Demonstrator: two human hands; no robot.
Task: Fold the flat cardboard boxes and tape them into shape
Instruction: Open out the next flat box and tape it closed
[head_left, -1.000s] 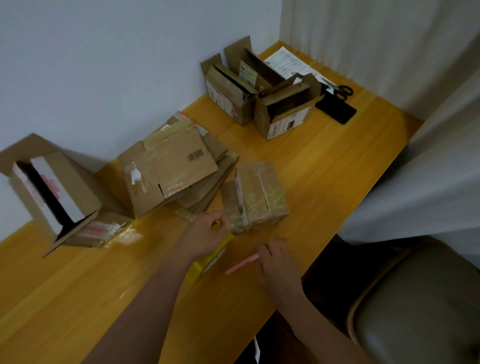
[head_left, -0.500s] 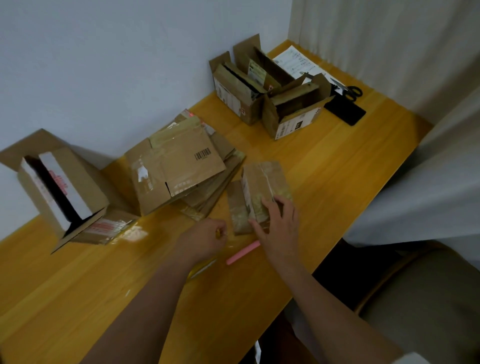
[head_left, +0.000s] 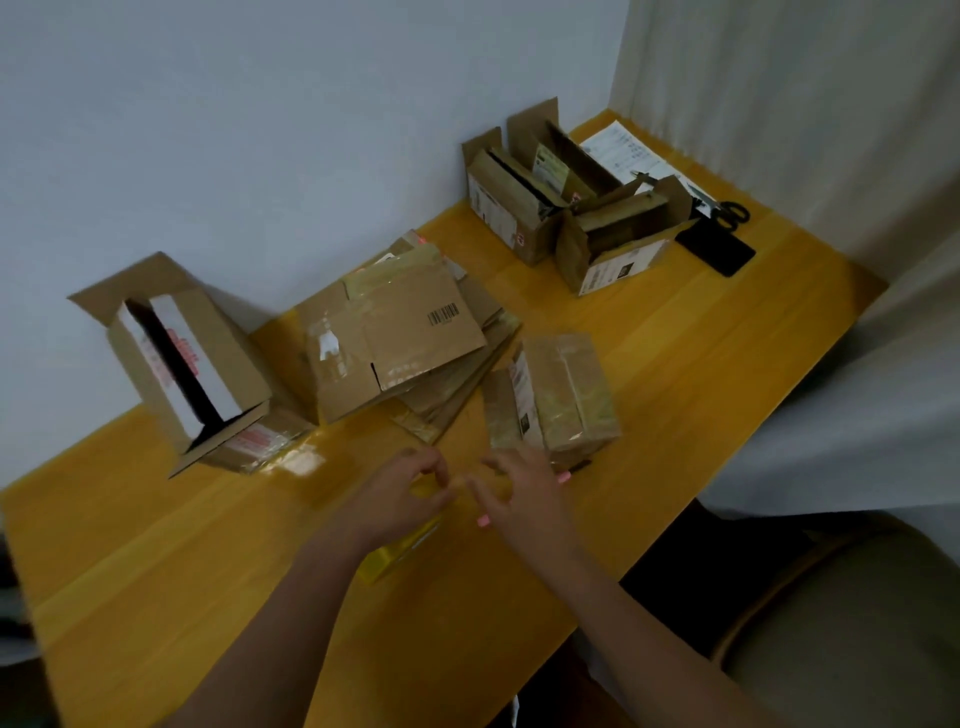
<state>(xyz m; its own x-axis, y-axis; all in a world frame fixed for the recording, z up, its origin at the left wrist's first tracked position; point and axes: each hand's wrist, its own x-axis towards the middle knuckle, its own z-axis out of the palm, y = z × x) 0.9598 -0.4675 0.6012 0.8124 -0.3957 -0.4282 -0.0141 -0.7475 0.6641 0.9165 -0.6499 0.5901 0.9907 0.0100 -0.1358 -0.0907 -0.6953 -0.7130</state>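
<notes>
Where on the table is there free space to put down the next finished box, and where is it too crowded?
Bare wood lies near the front edge of the table, left of the left hand, and between the taped box and the two open boxes at the far end. It is crowded around the stack of flat boxes and the hands.

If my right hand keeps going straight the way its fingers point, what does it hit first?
Probably the taped-up box: the right hand points up-table towards its near end, though depth is unclear.
</notes>
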